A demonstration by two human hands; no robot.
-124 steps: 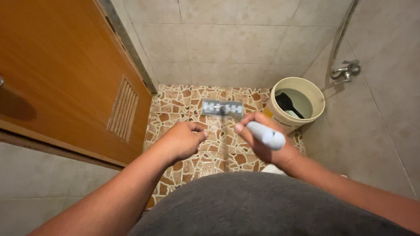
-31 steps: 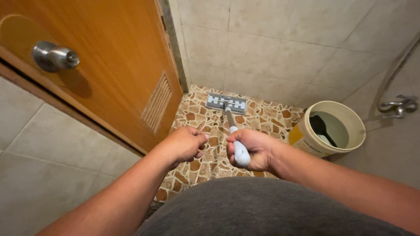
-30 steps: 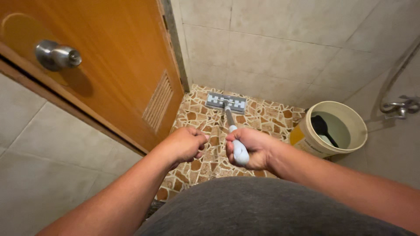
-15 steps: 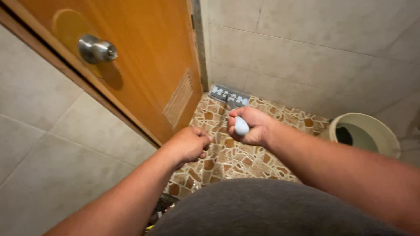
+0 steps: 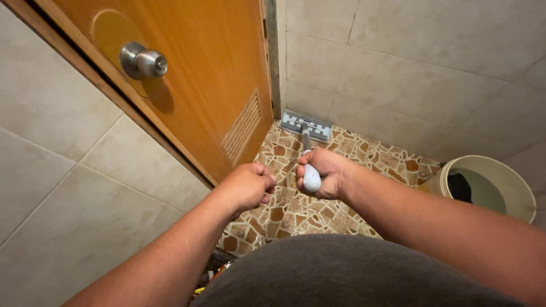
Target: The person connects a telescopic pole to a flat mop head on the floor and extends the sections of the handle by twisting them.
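My right hand [image 5: 325, 173] grips the pale blue end of a long mop handle [image 5: 311, 177]. The handle runs down to a flat grey mop head [image 5: 305, 124], which lies on the pebble-pattern floor [image 5: 364, 159] against the wall, in the corner beside the door. My left hand [image 5: 245, 186] is curled into a loose fist just left of the handle; it holds nothing that I can see. The two hands are a few centimetres apart.
An orange wooden door [image 5: 210, 74] with a metal knob [image 5: 143, 61] and a low vent [image 5: 242, 128] stands at the left. Beige tiled walls [image 5: 432, 74] close in the floor. A cream bucket [image 5: 493, 185] with dark contents sits at the right.
The view has swung left and up, so the door knob is now in sight. The mop head has slid along the floor into the corner by the door. My right hand keeps its grip.
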